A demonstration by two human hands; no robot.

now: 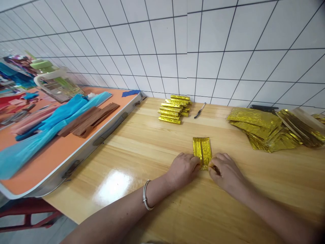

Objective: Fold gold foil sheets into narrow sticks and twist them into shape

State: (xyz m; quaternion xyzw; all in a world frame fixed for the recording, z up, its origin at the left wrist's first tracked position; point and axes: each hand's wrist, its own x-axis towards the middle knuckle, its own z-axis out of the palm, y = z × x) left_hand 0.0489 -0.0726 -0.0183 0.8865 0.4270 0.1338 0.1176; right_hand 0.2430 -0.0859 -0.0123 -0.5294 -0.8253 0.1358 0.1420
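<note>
Gold foil (206, 147) pinched between closed fingertips of both hands (184, 170).

The near end of the shiny gold foil piece (202, 149) was partly covered by the fingers of both hands. The colourful heap of materials (19, 64) at the far left was blurred and cut off by the edge. The dark object (264, 108) was partly hidden behind gold sheets (261, 127).

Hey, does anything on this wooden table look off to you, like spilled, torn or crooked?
Nothing looks spilled or clearly damaged. The gold foil sheets at the right lie fanned out unevenly, edges poking out, so they look messier than the folded gold strips near the pen. That seems like ordinary untidiness.
</note>
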